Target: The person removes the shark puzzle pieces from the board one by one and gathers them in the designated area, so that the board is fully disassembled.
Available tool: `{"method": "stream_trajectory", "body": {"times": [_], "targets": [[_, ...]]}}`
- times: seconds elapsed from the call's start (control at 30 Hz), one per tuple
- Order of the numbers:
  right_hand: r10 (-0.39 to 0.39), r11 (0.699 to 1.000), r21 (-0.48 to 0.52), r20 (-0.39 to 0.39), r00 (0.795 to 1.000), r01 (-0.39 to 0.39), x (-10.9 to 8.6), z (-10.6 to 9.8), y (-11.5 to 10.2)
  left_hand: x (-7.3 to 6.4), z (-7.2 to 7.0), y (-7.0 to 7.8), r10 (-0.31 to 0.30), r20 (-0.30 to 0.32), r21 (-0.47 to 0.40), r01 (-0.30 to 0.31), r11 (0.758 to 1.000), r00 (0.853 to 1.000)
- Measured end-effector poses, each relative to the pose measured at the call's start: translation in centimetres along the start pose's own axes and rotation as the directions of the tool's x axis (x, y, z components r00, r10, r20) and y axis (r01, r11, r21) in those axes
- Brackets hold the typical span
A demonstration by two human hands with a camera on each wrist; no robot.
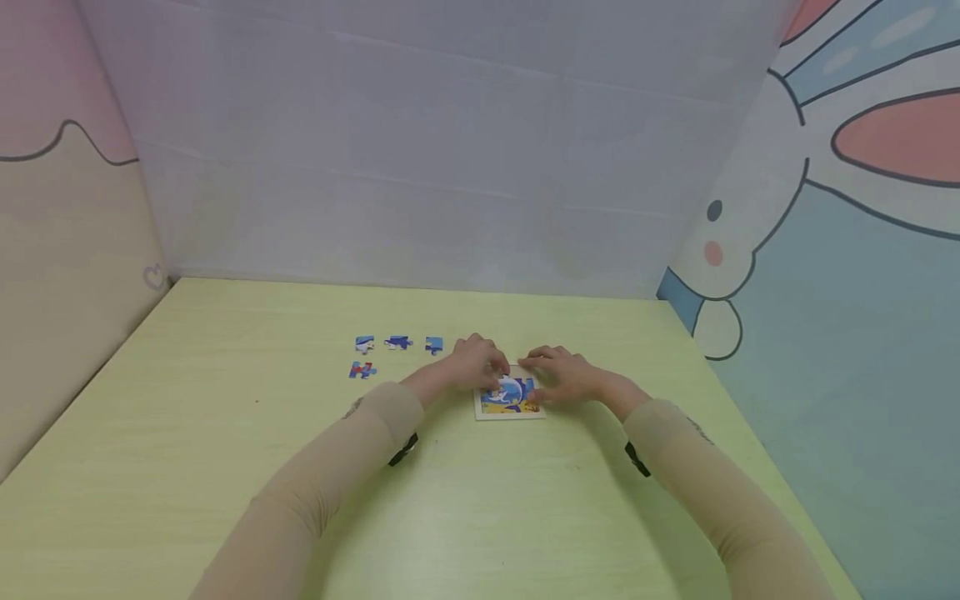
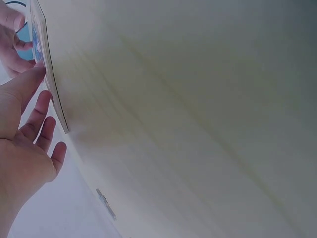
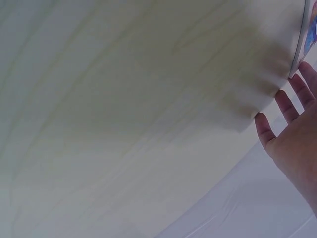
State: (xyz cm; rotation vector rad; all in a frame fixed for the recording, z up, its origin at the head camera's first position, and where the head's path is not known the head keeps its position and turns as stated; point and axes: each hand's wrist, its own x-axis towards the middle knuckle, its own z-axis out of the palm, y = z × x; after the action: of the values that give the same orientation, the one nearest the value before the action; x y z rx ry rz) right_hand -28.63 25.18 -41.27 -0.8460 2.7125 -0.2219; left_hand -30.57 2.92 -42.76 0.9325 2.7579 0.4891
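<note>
A small jigsaw puzzle tray with a pale border lies on the table, partly filled with blue, white and yellow picture pieces. My left hand reaches over its left side, fingertips on or just above the pieces. In the left wrist view, the left thumb touches the tray's edge while the other fingers spread loosely beyond it. My right hand lies at the tray's right side, fingers spread. From the right wrist view, those fingers are nearly straight, with fingertips at the tray's edge. Both hands hide parts of the tray.
Several loose jigsaw pieces lie left of the tray: a blue-and-white one, a dark blue one, a lighter blue one and a red-and-blue one. The pale yellow table meets walls at its back and sides.
</note>
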Motion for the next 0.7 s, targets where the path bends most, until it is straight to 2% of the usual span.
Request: {"method": "stream_trajectory", "body": {"times": [0.17, 0.37, 0.7], "targets": [[0.006, 1.000, 0.004, -0.050, 0.999, -0.006, 0.15, 0.41, 0.10, 0.02, 0.00, -0.06, 0.003, -0.001, -0.004, -0.003, 1.000, 1.000], [0.005, 1.000, -0.016, -0.096, 0.995, -0.006, 0.26, 0.78, 0.03, 0.01, 0.08, -0.08, 0.022, -0.030, -0.001, -0.022, 1.000, 0.999], [0.009, 1.000, -0.001, -0.103, 0.995, -0.009, 0.18, 0.59, -0.28, -0.36, -0.46, 0.10, 0.063, -0.063, 0.052, -0.060, 0.997, 0.996]]}}
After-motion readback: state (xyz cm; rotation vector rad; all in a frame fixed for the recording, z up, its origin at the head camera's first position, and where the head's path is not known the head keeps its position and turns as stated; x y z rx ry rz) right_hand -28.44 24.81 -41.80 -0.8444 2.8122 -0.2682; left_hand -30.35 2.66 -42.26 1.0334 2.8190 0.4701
